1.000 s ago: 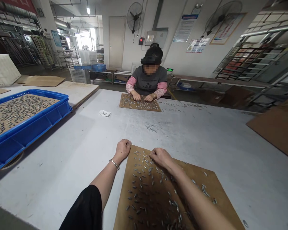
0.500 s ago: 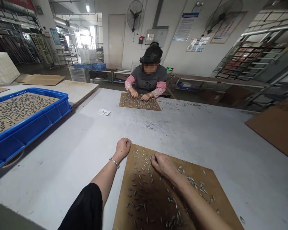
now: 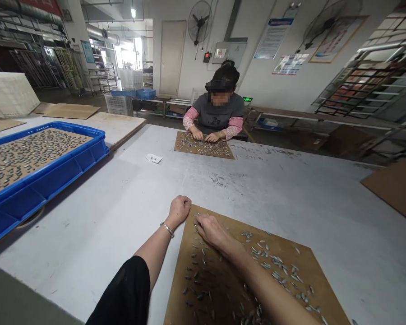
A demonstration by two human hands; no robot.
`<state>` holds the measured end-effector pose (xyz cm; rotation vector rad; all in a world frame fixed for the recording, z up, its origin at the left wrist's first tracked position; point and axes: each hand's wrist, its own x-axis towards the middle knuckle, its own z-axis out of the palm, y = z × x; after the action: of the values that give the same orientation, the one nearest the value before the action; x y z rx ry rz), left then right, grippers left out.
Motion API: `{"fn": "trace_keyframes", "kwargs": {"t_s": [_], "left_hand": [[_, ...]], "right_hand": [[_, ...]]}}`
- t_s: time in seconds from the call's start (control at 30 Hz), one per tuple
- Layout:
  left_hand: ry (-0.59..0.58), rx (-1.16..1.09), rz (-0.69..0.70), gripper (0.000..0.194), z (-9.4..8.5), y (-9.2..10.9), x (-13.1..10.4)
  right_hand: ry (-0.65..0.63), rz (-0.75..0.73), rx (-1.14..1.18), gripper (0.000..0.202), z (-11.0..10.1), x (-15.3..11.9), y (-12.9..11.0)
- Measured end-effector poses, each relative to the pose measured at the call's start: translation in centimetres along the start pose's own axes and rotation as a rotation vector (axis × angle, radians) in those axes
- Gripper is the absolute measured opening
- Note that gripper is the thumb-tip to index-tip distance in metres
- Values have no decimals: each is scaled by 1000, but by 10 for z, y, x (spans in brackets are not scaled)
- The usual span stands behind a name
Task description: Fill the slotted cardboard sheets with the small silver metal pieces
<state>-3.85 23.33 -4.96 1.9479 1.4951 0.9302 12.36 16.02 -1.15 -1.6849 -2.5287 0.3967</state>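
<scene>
A brown cardboard sheet (image 3: 257, 229) lies on the table before me, strewn with small silver leaf-shaped metal pieces (image 3: 279, 262). On its left side the pieces lie spaced apart in rough rows; on the right they are in loose clusters. My left hand (image 3: 180, 211) rests closed at the sheet's far left corner, its fingers curled under so their tips are hidden. Near that same corner my right hand (image 3: 210, 230) is pinched down among the pieces, its forearm crossing the sheet. Whether a piece is between those fingertips I cannot make out.
A blue tray (image 3: 64, 168) with many similar pieces on cardboard stands at the left. Across the table a co-worker (image 3: 216, 108) handles pieces on another cardboard sheet (image 3: 223, 153). A scrap of white paper (image 3: 154, 158) lies mid-table; a brown cardboard piece (image 3: 397, 189) sits far right.
My right hand has moved left and slightly away from me, towards the sheet's far left corner, uncovering pieces to its right. My left hand stays by the corner. The whole view has shifted a little.
</scene>
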Motion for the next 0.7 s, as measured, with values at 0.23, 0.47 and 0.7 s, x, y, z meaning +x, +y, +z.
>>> {"fn": "trace_keyframes", "kwargs": {"t_s": [0.23, 0.47, 0.7], "left_hand": [[-4, -3, 6, 24, -1, 1, 0], [-5, -12, 3, 22, -4, 1, 1], [-2, -11, -1, 22, -5, 0, 3]], "right_hand": [[-1, -14, 40, 21, -10, 2, 8], [191, 220, 68, 21, -41, -43, 78], [81, 174, 34, 21, -7, -49, 76]]}}
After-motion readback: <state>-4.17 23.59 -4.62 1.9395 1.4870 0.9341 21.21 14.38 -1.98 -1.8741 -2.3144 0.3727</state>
